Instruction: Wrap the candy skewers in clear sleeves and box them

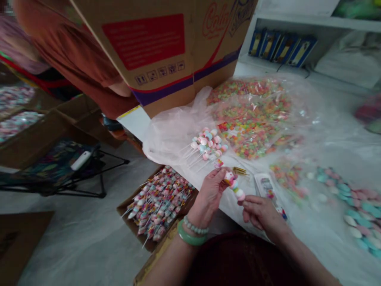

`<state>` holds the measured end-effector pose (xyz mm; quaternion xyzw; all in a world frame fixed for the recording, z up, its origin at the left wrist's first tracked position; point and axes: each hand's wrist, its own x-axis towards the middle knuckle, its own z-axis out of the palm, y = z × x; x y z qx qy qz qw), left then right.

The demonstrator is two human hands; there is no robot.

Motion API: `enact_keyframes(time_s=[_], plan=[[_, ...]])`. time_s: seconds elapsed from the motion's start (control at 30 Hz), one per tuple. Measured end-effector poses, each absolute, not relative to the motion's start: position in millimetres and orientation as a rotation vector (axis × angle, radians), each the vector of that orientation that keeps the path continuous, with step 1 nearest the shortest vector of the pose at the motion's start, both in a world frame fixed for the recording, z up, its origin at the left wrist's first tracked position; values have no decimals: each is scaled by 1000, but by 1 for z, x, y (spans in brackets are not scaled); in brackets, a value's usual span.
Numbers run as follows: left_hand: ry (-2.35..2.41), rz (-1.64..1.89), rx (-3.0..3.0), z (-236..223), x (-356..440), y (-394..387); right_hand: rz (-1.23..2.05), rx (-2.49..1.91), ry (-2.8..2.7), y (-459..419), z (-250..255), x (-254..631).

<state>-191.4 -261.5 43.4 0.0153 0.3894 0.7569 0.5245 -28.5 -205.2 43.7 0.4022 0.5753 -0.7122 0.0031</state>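
Our left hand (210,194) and right hand (260,212) grip a candy skewer (233,184) with clenched fingers (249,201) above the plastic-covered desk (333,155), beside a box of skewers (157,204) and heaped sweets (250,123).

The tabletop (330,155), spread with clear plastic sheeting, carries a clear bag (253,119) heaped with multicoloured candy bits, a crumpled white plastic bag (169,135), a bunch of marshmallow skewers (208,145), loose pastel oval candies (357,210) and, at its far edge, an upright printed cardboard box (160,47).
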Motion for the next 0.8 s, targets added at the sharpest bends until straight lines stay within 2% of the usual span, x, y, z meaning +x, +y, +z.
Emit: enact_keyframes(time_s=[0.13, 0.27, 0.33, 0.43, 0.5, 0.57, 0.8], plan=[[946, 1760, 20, 40, -202, -263, -2620, 1127, 1172, -199, 37, -28], [960, 1709, 41, 38, -196, -263, -2740, 911, 727, -193, 32, -26], [969, 1672, 13, 36, -191, -262, -2727, 900, 712, -195, 32, -30], [968, 1616, -23, 35, -188, -261, -2640, 1072, 1105, -201, 35, -40], [966, 1615, -41, 34, -191, -261, -2425, 1246, 1548, -203, 38, -45], [994, 1628, -66, 33, -196, -260, -2078, 1343, 1954, -203, 42, -47], [1227, 1682, -27, 29, -189, -257, -1043, 1091, 2858, -205, 36, -42]])
